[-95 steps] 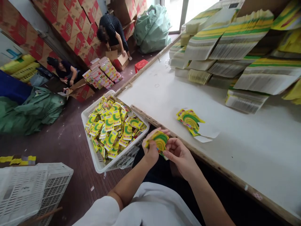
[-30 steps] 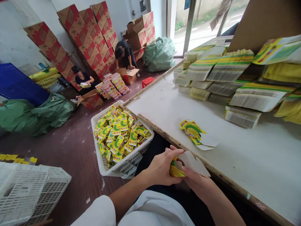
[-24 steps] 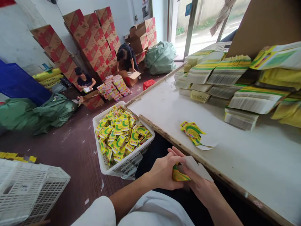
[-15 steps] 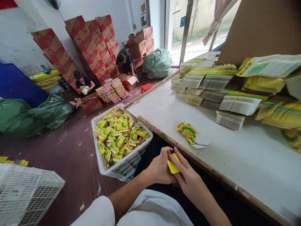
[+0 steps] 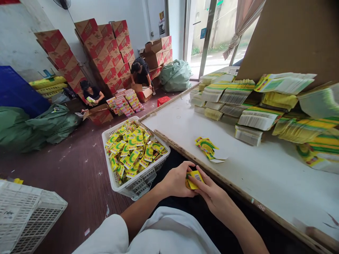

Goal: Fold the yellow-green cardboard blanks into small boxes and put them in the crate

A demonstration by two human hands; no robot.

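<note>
Over my lap, beside the table edge, both hands hold one small yellow card packet [image 5: 196,179] with a barcode on the side facing up. My left hand [image 5: 178,180] grips its left end, fingers curled round it. My right hand [image 5: 212,188] pinches the right side between thumb and fingers. Left of my hands stands a white plastic basket [image 5: 114,186] heaped with similar yellow and green packets [image 5: 133,157]. On the white table [image 5: 174,120], just beyond my hands, lie a few loose printed cards [image 5: 208,148], fanned out with white undersides partly showing.
Stacked bundles of printed cards [image 5: 239,92] fill the table's far right, before a large cardboard sheet [image 5: 291,38]. A white crate [image 5: 34,215] stands at lower left. Two people [image 5: 141,72] work among cartons [image 5: 111,53] at the back. A red stool [image 5: 163,101] stands beyond the table.
The packet has turned in my hands, so its barcode side now shows where plain yellow showed before. My hands stay close together. The view has shifted slightly.
</note>
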